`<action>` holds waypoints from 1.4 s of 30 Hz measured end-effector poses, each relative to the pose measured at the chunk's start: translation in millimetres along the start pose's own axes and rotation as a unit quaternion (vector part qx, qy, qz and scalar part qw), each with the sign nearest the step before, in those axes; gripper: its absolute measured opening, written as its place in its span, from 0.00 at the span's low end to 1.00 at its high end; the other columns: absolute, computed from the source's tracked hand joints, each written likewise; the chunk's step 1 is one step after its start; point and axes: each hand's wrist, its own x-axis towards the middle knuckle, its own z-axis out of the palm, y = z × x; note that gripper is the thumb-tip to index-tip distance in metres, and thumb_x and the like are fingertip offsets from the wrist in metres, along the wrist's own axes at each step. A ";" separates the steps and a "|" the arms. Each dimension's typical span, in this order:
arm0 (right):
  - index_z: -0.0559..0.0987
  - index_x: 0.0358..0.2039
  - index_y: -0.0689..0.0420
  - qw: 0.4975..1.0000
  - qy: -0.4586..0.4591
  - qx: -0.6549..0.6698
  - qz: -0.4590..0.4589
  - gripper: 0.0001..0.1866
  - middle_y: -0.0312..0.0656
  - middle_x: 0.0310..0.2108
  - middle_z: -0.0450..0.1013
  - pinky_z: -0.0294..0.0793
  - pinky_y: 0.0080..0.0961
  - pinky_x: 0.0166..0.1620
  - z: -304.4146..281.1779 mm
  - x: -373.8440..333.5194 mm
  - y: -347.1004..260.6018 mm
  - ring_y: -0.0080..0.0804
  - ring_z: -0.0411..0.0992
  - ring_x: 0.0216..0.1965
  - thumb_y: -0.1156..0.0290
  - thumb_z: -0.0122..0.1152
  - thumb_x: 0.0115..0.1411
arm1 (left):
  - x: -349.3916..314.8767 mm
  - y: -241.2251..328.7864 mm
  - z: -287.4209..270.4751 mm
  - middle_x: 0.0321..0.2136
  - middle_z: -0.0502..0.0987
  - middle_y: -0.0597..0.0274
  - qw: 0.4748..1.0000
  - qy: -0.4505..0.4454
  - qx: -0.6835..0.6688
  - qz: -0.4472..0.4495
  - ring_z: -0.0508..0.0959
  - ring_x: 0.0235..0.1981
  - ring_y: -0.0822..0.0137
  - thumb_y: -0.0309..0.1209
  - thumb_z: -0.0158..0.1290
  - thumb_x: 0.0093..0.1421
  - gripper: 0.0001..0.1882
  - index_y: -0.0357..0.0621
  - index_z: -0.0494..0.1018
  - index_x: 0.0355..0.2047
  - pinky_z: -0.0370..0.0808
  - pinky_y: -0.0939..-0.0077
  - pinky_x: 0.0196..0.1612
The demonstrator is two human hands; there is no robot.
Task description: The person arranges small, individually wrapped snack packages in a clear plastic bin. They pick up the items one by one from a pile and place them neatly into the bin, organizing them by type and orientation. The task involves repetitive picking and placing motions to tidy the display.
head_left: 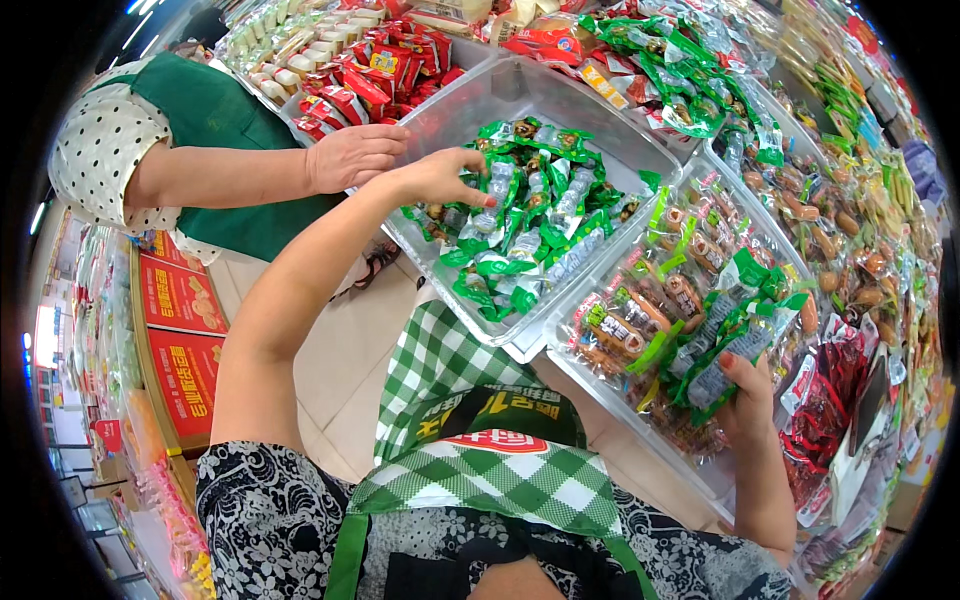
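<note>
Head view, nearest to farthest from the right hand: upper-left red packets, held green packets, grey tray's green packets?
1. Held green packets, in the right hand.
2. Loose green packets, left, in the grey tray.
3. Red packets, upper left, beyond the tray.

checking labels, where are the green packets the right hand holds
In the head view, right of centre: the green packets are in the right hand, over the brown snack packets and right of the grey tray.
</note>
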 end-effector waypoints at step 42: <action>0.66 0.52 0.65 1.000 0.007 0.017 0.014 0.32 0.47 0.44 0.72 0.76 0.34 0.47 8.8 -1.0 -6.1 0.36 0.74 0.44 0.68 0.66 0.47 | 18.3 53.0 45.6 0.68 0.43 0.54 0.825 -0.023 0.420 0.377 0.43 0.68 0.40 0.18 0.61 0.35 0.52 0.60 0.54 0.62 0.45 0.34 0.64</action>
